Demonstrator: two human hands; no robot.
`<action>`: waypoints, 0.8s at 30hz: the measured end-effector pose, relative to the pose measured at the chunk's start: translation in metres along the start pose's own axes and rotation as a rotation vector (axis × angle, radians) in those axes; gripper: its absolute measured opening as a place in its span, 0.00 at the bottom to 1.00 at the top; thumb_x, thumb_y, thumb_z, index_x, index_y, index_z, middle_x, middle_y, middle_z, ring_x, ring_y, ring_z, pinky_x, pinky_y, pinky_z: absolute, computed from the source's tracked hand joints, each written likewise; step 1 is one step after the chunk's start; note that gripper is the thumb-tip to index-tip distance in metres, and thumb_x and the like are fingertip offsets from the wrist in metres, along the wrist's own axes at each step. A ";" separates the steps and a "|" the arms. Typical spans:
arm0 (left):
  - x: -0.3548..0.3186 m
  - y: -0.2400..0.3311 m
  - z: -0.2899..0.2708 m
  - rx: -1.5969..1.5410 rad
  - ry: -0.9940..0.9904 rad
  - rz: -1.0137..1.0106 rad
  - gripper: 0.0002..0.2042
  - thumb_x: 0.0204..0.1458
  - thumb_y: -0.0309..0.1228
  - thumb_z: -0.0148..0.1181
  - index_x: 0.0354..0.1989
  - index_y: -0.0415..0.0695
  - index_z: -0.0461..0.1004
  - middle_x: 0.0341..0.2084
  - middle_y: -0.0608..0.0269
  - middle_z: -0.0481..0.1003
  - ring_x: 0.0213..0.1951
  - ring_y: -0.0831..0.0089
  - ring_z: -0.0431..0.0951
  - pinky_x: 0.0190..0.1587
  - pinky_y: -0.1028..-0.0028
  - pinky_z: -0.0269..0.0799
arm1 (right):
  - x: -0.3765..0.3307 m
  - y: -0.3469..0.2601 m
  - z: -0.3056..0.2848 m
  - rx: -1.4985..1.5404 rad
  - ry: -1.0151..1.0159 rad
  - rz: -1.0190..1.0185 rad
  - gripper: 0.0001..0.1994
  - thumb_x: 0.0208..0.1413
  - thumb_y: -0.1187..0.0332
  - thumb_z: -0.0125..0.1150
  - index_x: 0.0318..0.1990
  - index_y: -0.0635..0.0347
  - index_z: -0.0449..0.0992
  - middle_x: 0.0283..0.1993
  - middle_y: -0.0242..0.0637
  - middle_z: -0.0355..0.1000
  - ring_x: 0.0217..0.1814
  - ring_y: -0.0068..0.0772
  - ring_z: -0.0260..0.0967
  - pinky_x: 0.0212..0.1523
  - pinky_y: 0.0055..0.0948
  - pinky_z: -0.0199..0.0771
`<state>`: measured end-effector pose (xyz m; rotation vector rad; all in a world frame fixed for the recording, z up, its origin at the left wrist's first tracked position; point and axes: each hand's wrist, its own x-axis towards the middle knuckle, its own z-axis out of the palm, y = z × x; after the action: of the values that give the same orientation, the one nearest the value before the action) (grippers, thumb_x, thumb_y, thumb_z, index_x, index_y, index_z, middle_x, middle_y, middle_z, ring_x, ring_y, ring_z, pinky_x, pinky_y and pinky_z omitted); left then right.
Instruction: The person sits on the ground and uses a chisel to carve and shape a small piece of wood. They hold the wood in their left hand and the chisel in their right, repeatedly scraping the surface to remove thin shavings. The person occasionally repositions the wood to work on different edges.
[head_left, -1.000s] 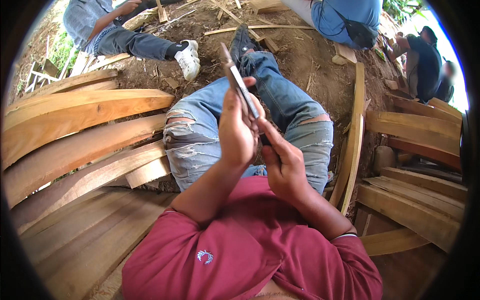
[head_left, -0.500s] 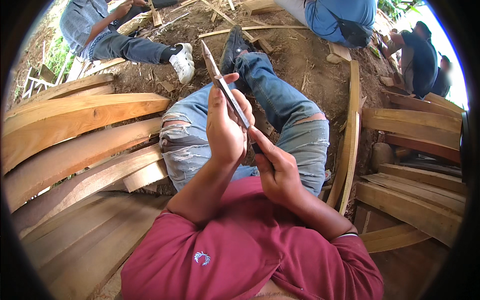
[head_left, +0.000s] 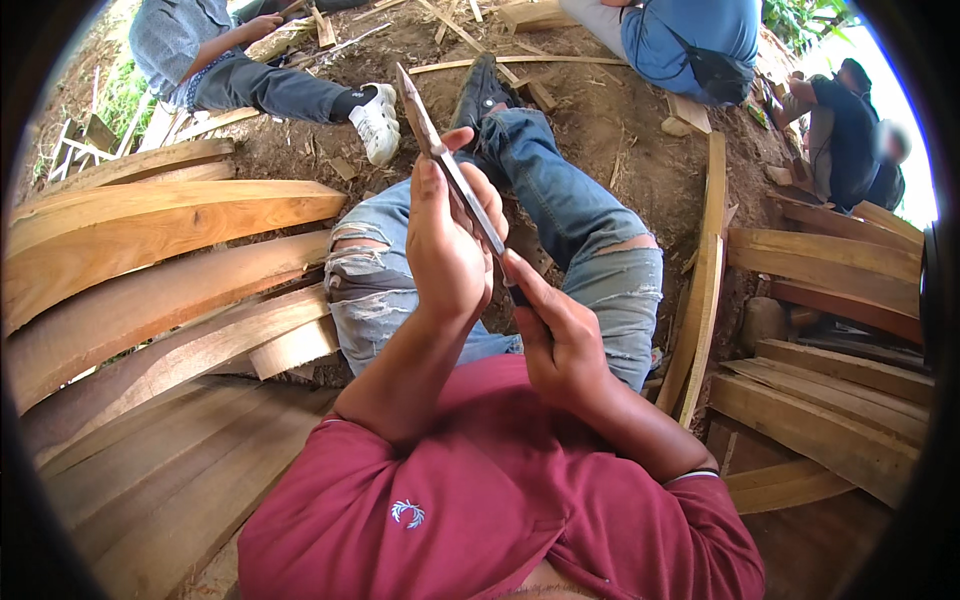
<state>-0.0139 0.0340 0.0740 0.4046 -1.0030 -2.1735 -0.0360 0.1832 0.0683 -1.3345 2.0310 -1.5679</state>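
My left hand (head_left: 448,250) grips a long, narrow blade-like strip (head_left: 425,122) near its middle; its pointed end sticks up and away from me. My right hand (head_left: 556,335) holds the lower end of the same strip, index finger laid along it. Both hands sit above my lap, over torn blue jeans (head_left: 380,275). The lower end of the strip is hidden inside my right hand.
Curved wooden planks (head_left: 150,230) are stacked on my left, and more planks (head_left: 830,400) lie on my right. A thin plank (head_left: 705,270) stands on edge by my right knee. Other people sit on the dirt ahead: one in white shoes (head_left: 378,122), one in blue (head_left: 690,40).
The strip has swung more upright, its tip now higher and further left. My hands have shifted slightly, and the view has tilted a little.
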 end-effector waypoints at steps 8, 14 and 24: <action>-0.003 -0.007 0.004 -0.045 0.037 -0.027 0.22 0.70 0.46 0.34 0.60 0.41 0.60 0.20 0.72 0.56 0.20 0.81 0.54 0.21 0.77 0.55 | -0.007 0.005 -0.003 -0.004 -0.003 0.021 0.27 0.59 0.81 0.57 0.67 0.60 0.66 0.48 0.55 0.76 0.46 0.53 0.77 0.46 0.37 0.76; -0.004 -0.006 0.001 0.018 0.031 -0.009 0.23 0.70 0.47 0.33 0.60 0.42 0.60 0.20 0.71 0.56 0.20 0.80 0.56 0.21 0.79 0.56 | -0.009 0.003 -0.002 0.036 -0.046 0.101 0.26 0.57 0.83 0.54 0.65 0.66 0.67 0.59 0.53 0.73 0.59 0.49 0.74 0.58 0.33 0.71; -0.012 -0.011 -0.008 0.006 -0.085 -0.068 0.22 0.70 0.47 0.34 0.60 0.42 0.60 0.20 0.71 0.57 0.20 0.81 0.57 0.20 0.78 0.56 | -0.010 0.010 0.002 0.006 0.014 0.004 0.26 0.58 0.82 0.56 0.66 0.62 0.67 0.47 0.56 0.76 0.44 0.53 0.77 0.44 0.38 0.76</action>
<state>-0.0063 0.0434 0.0602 0.3560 -1.0567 -2.2654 -0.0341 0.1896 0.0557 -1.3201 2.0346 -1.5844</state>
